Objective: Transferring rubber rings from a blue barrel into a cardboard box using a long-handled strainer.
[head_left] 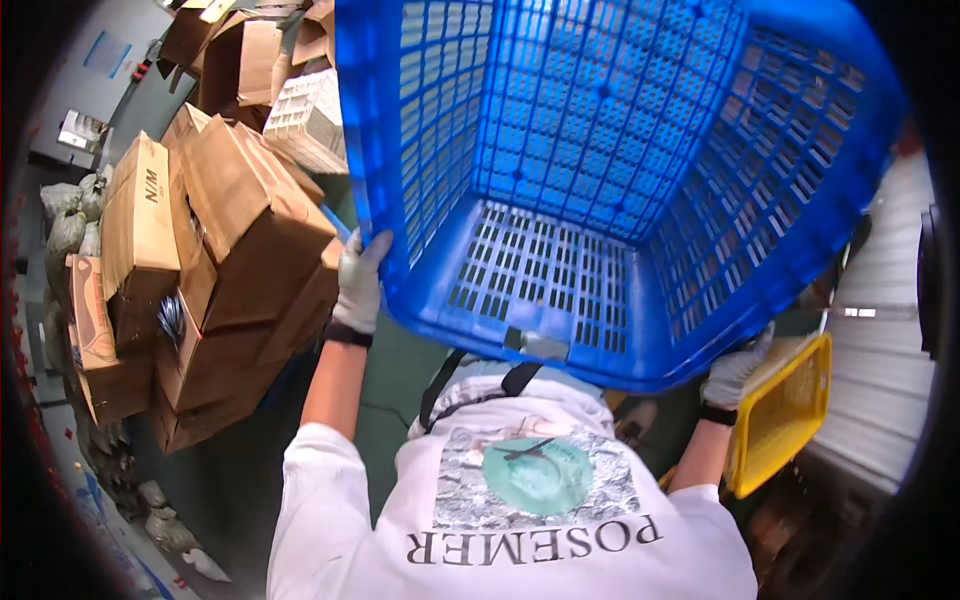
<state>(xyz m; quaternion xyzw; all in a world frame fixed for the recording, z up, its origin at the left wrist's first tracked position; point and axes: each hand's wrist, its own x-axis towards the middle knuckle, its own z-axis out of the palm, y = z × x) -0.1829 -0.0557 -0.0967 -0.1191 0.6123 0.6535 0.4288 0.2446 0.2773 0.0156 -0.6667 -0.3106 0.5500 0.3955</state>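
A large blue plastic basket (545,345) with slotted walls and floor fills the upper middle, tilted so its inside faces me. Nothing lies in it. My left hand (360,285), in a pale glove with a dark band at the wrist, grips its left rim, thumb over the edge. On the right, my gloved right hand (738,375) is at the basket's lower right edge; its fingers are partly hidden behind the rim. Close beside that hand stands a yellow plastic basket (822,400), its rim turned sideways.
Brown cardboard boxes (255,220) are stacked at the left, with more open cartons (240,60) behind them. A cream slotted crate (308,118) leans there. Grey bags (65,215) line the far left. A green floor (225,500) runs below, and a pale ribbed surface (880,340) stands at right.
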